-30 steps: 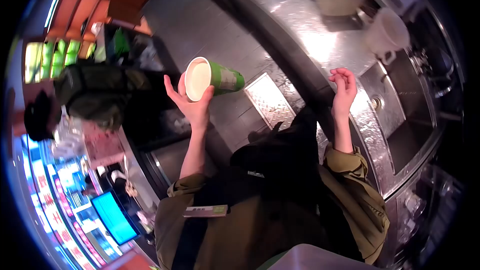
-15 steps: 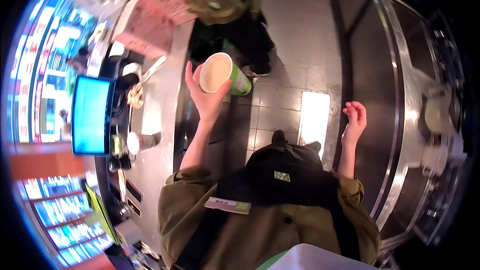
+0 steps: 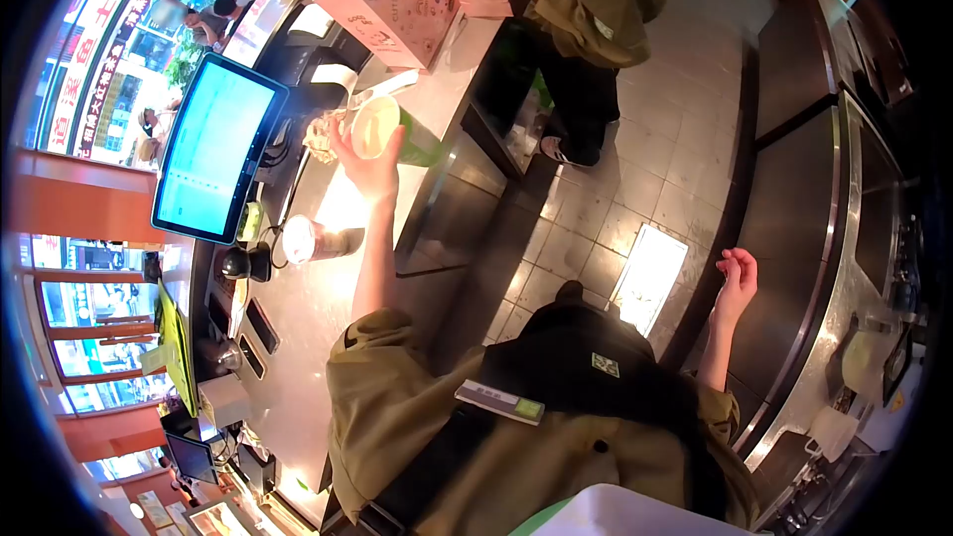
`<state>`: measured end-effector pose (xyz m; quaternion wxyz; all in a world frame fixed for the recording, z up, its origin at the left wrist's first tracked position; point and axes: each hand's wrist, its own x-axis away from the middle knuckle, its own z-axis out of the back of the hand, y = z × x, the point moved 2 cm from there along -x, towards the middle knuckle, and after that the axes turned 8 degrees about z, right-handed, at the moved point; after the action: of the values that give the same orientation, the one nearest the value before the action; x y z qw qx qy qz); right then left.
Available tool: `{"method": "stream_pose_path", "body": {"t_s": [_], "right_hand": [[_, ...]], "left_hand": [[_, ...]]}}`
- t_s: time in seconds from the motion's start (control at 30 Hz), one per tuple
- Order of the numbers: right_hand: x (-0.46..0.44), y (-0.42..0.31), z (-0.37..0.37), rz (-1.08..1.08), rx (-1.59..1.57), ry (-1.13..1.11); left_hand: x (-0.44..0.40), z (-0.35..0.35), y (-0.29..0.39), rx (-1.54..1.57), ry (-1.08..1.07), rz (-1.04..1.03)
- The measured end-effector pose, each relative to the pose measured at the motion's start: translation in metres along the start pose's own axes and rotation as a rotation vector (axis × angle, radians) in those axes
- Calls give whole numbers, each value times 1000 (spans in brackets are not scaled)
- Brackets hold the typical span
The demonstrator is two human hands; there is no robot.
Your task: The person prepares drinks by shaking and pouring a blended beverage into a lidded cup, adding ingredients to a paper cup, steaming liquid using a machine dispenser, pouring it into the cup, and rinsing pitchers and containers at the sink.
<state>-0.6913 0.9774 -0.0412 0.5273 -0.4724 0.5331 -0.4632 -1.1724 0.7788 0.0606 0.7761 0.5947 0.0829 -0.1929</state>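
Occupying the left hand (image 3: 373,177), the cup (image 3: 378,126) is far from the right hand (image 3: 736,288).

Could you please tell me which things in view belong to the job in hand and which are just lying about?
Job in hand:
green cup, held in the left hand

Apparently just lying about:
pink printed packages
lit screen
dark flat devices
other cup, on the counter

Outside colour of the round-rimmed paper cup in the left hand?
The round-rimmed paper cup is green outside; best seen in the head view.
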Motion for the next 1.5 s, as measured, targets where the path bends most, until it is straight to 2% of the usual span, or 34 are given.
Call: {"method": "stream_pose_path", "body": {"t_s": [0.1, 0.13, 0.17, 0.23, 0.4, 0.67, 0.77, 0.87, 0.9, 0.93, 0.97, 1.0, 1.03, 1.07, 1.1, 1.13, 1.2, 1.23, 1.27, 1.3, 1.37, 1.43, 1.47, 1.5], "right_hand": [[1, 3, 12, -17, 20, 11], [2, 5, 17, -23, 28, 12], [3, 6, 23, -28, 37, 17], [7, 11, 36, -17, 79, 14], [24, 20, 77, 8, 226, 58], [70, 31, 113, -84, 288, 181], [85, 27, 113, -73, 306, 202], [103, 20, 119, -29, 285, 273], [110, 16, 121, 3, 268, 313], [120, 11, 123, 36, 252, 360], [132, 4, 127, 74, 240, 417], [144, -6, 128, 85, 227, 462], [160, -7, 138, 124, 193, 503], [172, -19, 140, 147, 222, 552], [177, -28, 147, 146, 315, 569], [200, -43, 151, 159, 357, 639], [266, -62, 176, 123, 624, 749], [300, -72, 181, 118, 441, 823], [337, -81, 186, 167, 517, 905], [386, -89, 197, 223, 477, 982], [483, -89, 206, 157, 459, 1177], [592, -97, 215, 117, 436, 1458], [644, -91, 216, 74, 392, 1660], [692, -110, 210, 67, 389, 1815]], "left_hand": [[-18, 6, -25, -91, 144, -91], [-19, 7, -17, -31, 144, -57], [-30, 8, -35, -25, 166, -123], [-48, 11, -66, -66, 194, -133], [-72, 10, -83, -164, 263, -108], [-87, 7, -88, -307, 295, -145], [-72, 6, -70, -392, 405, -226], [-36, -7, -32, -346, 474, -440], [-16, -26, -24, -223, 402, -581], [15, -58, -12, 20, 300, -509], [49, -82, -1, -75, 194, -510], [93, -110, 8, 3, -62, -392], [137, -136, 25, 127, -228, -459], [191, -161, 39, 340, -426, -383], [250, -185, 57, 349, -608, -495], [315, -188, 75, 491, -873, -417], [432, -157, 128, 643, -1315, -579], [478, -125, 157, 718, -1591, -581], [527, -98, 167, 872, -1740, -662], [580, -59, 174, 944, -2053, -507], [654, 7, 159, 960, -2209, -819], [723, 76, 127, 795, -2505, -752], [749, 117, 118, 830, -2566, -790], [767, 167, 118, 736, -2690, -879]]}}
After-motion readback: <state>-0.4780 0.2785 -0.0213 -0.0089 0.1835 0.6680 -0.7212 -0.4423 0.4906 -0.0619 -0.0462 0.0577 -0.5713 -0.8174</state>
